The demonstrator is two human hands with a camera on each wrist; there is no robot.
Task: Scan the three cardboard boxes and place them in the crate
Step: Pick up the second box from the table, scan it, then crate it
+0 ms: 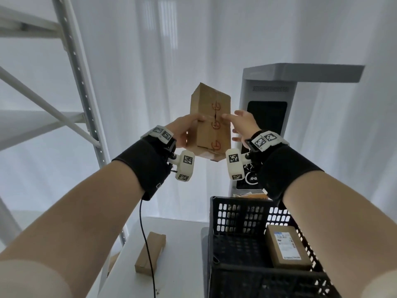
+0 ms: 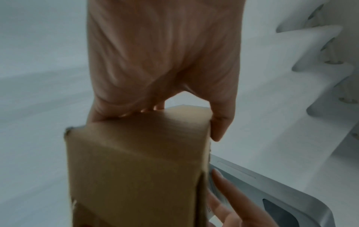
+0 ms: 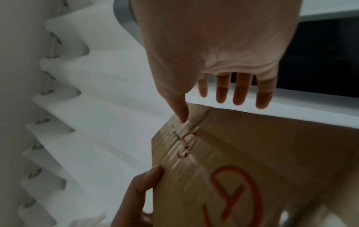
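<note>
Cardboard box (image 1: 210, 121) held up in the air, upright and slightly tilted, left of the scanner (image 1: 270, 108) and above the near table, well clear of the crate (image 1: 217, 231). Left hand (image 1: 184, 131) clamped on the box's left side, thumb curled over the taped front face, fingers wrapped behind. Right hand (image 1: 243, 125) spread, fingers straight; thumb tip touching the taped seam near the red circular marks, other fingers behind the right edge, not closed around anything. Probably mid-turn, hunting for the barcode face: no label visible on the near side, so likely on a hidden face. For a clean scan: keep the left grip low and off any label, rotate with the right fingertips rather than regripping, bring the label face square to the scanner's dark window, hold steady there. Risk: one-hand clamp on a tall box, could slip or swing while turning. Second box (image 1: 286, 246) with a white label already lying flat in the crate, far right corner. Third box (image 1: 151, 252) lying on the white table (image 1: 182, 244), left of the crate, a black cable draped across it. White metal shelving (image 1: 75, 61) on the left, white curtains behind everything, soft backlight, wrist views blurred.
</note>
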